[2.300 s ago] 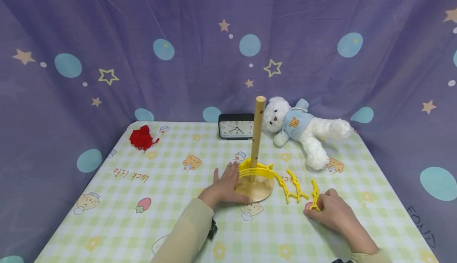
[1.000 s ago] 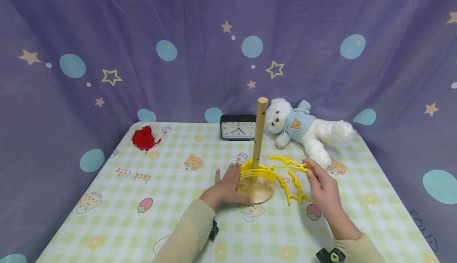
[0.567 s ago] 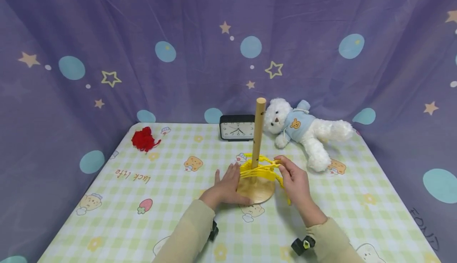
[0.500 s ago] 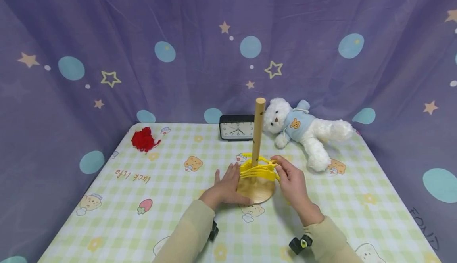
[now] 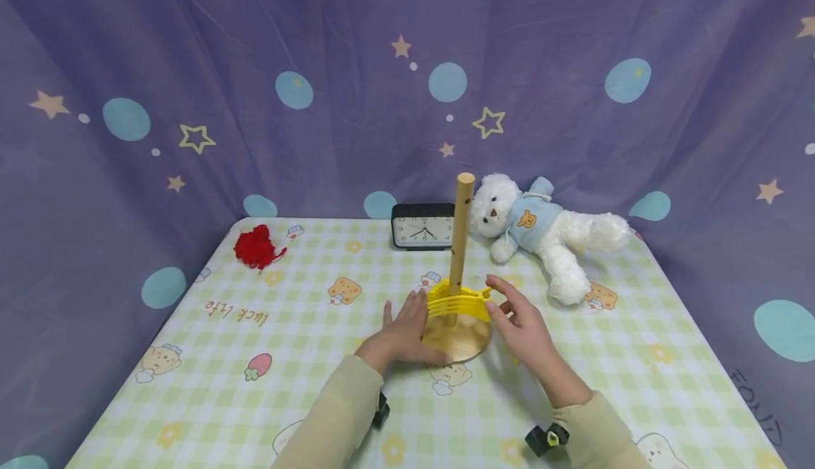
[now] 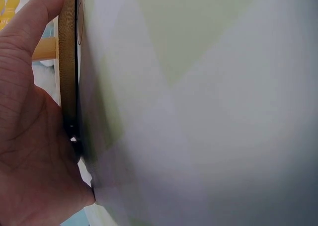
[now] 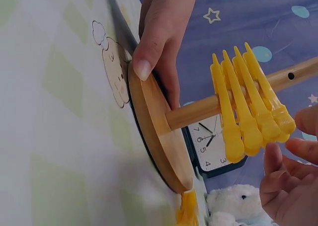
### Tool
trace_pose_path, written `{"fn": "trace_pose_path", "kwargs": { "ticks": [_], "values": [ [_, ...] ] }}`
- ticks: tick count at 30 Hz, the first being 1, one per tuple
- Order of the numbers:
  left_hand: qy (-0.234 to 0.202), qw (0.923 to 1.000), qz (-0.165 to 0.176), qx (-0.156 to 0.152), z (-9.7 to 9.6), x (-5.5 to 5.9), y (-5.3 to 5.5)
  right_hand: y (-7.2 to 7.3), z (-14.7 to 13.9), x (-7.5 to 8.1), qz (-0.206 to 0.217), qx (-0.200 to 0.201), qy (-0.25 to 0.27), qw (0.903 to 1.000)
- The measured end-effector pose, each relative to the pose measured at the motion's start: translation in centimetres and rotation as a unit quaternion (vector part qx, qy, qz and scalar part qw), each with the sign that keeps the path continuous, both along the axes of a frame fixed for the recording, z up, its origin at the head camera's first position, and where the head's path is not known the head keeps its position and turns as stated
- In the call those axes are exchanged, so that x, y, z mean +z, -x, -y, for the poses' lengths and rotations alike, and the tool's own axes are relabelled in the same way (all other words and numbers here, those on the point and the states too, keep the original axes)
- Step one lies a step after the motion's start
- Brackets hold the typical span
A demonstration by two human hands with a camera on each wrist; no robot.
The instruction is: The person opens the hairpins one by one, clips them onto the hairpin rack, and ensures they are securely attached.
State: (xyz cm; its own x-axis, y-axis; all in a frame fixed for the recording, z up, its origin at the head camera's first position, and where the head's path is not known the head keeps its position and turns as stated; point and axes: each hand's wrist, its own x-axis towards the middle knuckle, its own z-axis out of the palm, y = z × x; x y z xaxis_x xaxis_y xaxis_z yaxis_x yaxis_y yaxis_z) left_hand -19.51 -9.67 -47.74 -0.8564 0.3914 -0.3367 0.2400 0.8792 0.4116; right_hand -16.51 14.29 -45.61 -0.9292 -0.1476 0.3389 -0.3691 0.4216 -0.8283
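Observation:
My left hand (image 5: 402, 334) holds the left side of the round base (image 7: 154, 131) of a wooden stand, thumb on its near rim. From the base rises a wooden post (image 5: 461, 235) with dark holes. Several yellow forked plastic pieces (image 7: 248, 107), with long pointed prongs, lie stacked around the lower post. At the right end of this stack is my right hand (image 5: 522, 324). Its thumb and fingers are spread apart, fingertips right at the knobbed ends of the pieces. More yellow plastic (image 7: 188, 208) lies on the table past the base, mostly hidden behind my right hand in the head view.
Behind the post stands a black desk clock (image 5: 422, 228). A white teddy bear (image 5: 535, 225) in a blue top lies back right, and a tangle of red yarn (image 5: 256, 247) at the far left. A checked cloth (image 5: 305, 391) covers the table; a purple curtain (image 5: 356, 136) hangs behind.
My right hand picked up a yellow forked piece at the right, carried it left and lowered it around the post onto the stack. Now its fingers have parted. My left hand stayed put.

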Motion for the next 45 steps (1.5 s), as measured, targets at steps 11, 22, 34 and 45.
{"fn": "trace_pose_path", "kwargs": {
  "ticks": [11,22,34,45],
  "values": [
    [0.012,0.9999,0.005,0.003,-0.1,0.0,0.0,-1.4,-2.7,-0.2,0.106,-0.043,-0.003,0.9935],
    [0.012,0.9999,0.006,0.005,-0.1,-0.1,0.1,-2.4,-5.9,-0.4,0.18,-0.087,-0.017,0.9797],
    [0.011,0.9999,0.005,0.003,-0.1,0.1,0.1,-2.4,-7.6,-0.7,0.116,-0.093,-0.104,0.9833],
    [0.004,1.0,0.007,0.003,-0.1,0.2,0.0,-1.9,-8.2,-2.2,0.271,-0.023,-0.163,0.9484]
  ]
}}
